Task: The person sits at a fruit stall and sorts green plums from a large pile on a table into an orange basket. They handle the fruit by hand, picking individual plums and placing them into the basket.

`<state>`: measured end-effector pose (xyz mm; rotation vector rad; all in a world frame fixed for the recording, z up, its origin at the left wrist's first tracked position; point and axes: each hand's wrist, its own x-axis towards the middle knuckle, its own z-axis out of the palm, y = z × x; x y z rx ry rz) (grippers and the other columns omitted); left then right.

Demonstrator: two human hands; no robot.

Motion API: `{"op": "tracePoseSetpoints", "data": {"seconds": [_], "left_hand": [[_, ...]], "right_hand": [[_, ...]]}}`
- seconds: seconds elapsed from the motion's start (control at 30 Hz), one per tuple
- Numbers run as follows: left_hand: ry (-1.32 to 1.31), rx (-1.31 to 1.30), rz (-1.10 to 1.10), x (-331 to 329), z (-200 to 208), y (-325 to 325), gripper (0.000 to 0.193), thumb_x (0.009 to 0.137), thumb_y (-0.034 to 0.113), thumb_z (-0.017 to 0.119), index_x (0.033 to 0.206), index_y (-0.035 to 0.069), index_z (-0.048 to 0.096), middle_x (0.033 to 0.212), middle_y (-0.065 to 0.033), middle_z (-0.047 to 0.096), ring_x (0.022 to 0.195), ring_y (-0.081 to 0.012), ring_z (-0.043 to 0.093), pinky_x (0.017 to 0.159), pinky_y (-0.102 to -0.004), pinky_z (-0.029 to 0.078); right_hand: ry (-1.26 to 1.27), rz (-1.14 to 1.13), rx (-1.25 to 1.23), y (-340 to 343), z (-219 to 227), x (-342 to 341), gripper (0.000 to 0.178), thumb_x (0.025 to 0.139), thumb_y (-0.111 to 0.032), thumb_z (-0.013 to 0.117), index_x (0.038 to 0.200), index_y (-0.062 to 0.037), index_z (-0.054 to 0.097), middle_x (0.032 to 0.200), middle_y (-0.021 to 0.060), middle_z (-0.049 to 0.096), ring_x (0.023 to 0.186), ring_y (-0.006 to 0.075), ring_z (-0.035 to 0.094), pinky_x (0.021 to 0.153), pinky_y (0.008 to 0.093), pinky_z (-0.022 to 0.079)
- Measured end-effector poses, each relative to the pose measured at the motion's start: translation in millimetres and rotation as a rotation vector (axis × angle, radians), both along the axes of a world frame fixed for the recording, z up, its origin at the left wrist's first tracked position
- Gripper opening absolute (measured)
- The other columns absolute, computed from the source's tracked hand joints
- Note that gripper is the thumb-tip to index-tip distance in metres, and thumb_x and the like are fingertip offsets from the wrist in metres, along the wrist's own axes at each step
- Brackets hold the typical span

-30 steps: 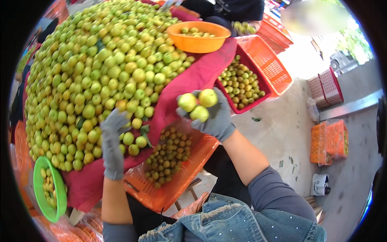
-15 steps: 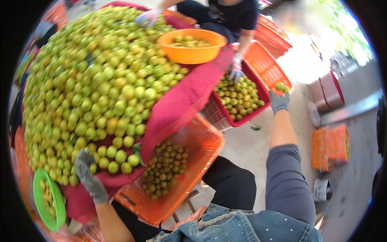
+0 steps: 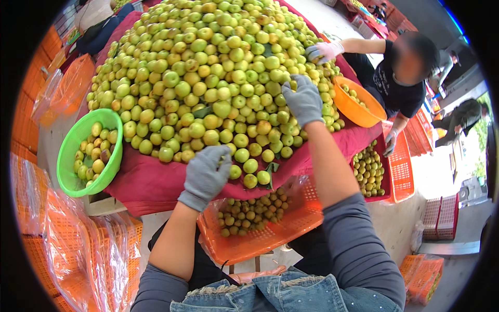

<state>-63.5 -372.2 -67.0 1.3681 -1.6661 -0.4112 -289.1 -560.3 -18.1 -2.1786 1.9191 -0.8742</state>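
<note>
A large heap of round green-yellow fruit [image 3: 202, 93] lies on a dark red cloth [image 3: 150, 179]. My left hand [image 3: 206, 174], in a grey glove, is at the heap's near edge with its fingers curled closed; whatever is at the fingertips is too small and hidden to name. Farther up the heap on the right, my right hand [image 3: 304, 101], also gloved, reaches onto the fruit with thumb and fingers apart, and a fruit shows in the gap between them. Below the cloth's edge, in front of me, an orange crate [image 3: 260, 244] holds smaller, browner fruit [image 3: 254, 213].
A green bowl [image 3: 117, 174] with fruit stands left; an orange bowl [image 3: 364, 119] sits right. Across the heap's right side, a co-worker [image 3: 400, 78] has one gloved hand on the fruit and another near a red crate [image 3: 385, 182]. Plastic-wrapped orange crates [image 3: 78, 249] stack at lower left.
The view has swung toward the heap. My right hand has left the crates on the right, where it was with some fruit, and is on the heap. My left fingers have curled closed.
</note>
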Motion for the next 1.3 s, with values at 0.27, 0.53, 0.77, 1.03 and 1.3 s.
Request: {"op": "tracePoseSetpoints", "data": {"seconds": [0.27,0.53,0.77,1.03,1.3], "left_hand": [[-0.334,0.185,-0.335,-13.8,0.2,38.3,0.028,0.086,0.028,0.062,0.106,0.009,0.062,0.093,-0.0103,0.065,0.088,-0.0318,0.064,0.079,-0.0417,0.052],[-0.432,0.311,-0.488,-11.9,-0.5,43.4,0.027,0.088,0.033,0.057,0.094,0.009,0.067,0.088,-0.01,0.067,0.088,-0.0306,0.064,0.085,-0.0442,0.048],[-0.397,0.36,-0.505,-4.8,-1.7,38.3,0.028,0.091,0.033,0.053,0.093,0.009,0.068,0.085,-0.0123,0.067,0.085,-0.0334,0.065,0.08,-0.0461,0.048],[-0.325,0.407,-0.517,-6.0,-0.5,31.7,0.031,0.091,0.034,0.051,0.091,0.008,0.068,0.082,-0.0135,0.066,0.082,-0.0358,0.064,0.074,-0.0485,0.049],[-0.396,0.481,-0.527,-4.5,10.0,28.8,0.031,0.09,0.036,0.052,0.097,0.011,0.068,0.089,-0.0151,0.069,0.086,-0.0376,0.066,0.076,-0.0498,0.052]], "right_hand": [[0.4,0.044,-0.189,103.1,-77.0,38.9,0.042,0.085,-0.026,0.06,0.124,-0.0128,0.056,0.137,0.0071,0.05,0.136,0.031,0.038,0.103,0.054,0.036],[0.184,0.129,-0.365,45.4,-47.5,31.6,0.025,0.085,-0.011,0.059,0.11,-0.0136,0.063,0.116,0.0103,0.062,0.108,0.0314,0.057,0.089,0.0414,0.049],[0.634,-0.04,0.441,-6.7,-11.1,73.5,0.039,0.083,-0.019,0.063,0.12,-0.0093,0.058,0.126,0.0175,0.059,0.115,0.034,0.058,0.097,0.0408,0.048],[0.129,0.04,-0.112,42.1,-38.8,58.0,0.03,0.08,-0.023,0.069,0.108,-0.0135,0.066,0.116,0.0127,0.062,0.102,0.0318,0.063,0.085,0.042,0.053],[0.675,0.172,0.39,53.2,-23.6,174.0,0.044,0.086,-0.013,0.058,0.129,-0.0232,0.053,0.122,0.0184,0.058,0.102,0.0361,0.065,0.083,0.0451,0.054]]}}
